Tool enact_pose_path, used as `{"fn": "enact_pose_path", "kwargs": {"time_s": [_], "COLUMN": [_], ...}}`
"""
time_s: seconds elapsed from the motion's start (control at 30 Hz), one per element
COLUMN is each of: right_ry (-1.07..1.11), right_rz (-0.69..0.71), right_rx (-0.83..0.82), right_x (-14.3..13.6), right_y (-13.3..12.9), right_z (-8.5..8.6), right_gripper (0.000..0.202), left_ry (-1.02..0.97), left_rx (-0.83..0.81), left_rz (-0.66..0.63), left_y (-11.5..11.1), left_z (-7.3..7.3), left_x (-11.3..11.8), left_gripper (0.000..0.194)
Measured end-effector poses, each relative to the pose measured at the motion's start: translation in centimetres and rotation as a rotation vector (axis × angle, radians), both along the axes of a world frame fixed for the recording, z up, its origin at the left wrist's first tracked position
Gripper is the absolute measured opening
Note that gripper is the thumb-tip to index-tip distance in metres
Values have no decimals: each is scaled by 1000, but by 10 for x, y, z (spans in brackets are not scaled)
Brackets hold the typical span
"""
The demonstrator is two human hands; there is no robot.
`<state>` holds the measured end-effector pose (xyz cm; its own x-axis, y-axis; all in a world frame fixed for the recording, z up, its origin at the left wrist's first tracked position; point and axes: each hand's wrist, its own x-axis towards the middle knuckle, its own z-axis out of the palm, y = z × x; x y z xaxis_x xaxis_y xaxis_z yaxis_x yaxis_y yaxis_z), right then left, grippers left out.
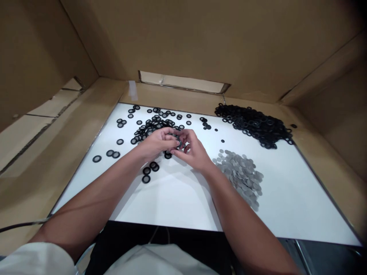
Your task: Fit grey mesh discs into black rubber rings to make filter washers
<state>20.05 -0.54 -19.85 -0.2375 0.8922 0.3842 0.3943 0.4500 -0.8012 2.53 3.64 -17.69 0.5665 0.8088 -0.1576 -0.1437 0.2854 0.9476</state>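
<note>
My left hand (159,142) and my right hand (195,152) meet over the middle of the white board, fingers curled in. Between their fingertips is a black rubber washer (179,143), partly covered by the fingers; whether a grey disc sits in it I cannot make out. Behind and left of my hands lies a pile of black washers with grey discs in their centres (156,124). A few more such washers (146,178) lie below my left wrist. Loose grey discs (242,173) form a heap to the right of my right forearm.
A large heap of plain black rubber washers (255,124) stands at the board's back right. Small black pieces (205,123) lie between the piles. Cardboard walls (183,42) enclose the white board (172,202) at the back and sides. A cable (23,225) runs at the left.
</note>
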Motion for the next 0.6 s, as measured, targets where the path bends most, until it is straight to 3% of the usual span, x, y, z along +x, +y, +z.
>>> {"fn": "enact_pose_path", "kwargs": {"time_s": [0.1,0.2,0.33,0.43,0.6], "right_ry": [-38,-51,-2,25,-24], "right_rz": [54,22,-97,-42,41], "right_rx": [25,30,7,-9,8], "right_x": [3,2,-2,0,4], "right_y": [-1,0,2,2,2], "right_z": [6,4,-5,-2,5], "right_gripper": [37,23,34,40,23], "left_ry": [-4,3,6,10,-11], "left_rx": [3,-6,0,-13,-18], "left_rz": [24,36,-4,8,36], "left_y": [1,1,-1,-1,1], "left_z": [0,0,-1,-3,-4], "left_x": [-1,-1,1,2,1], "left_gripper": [40,39,37,38,37]}}
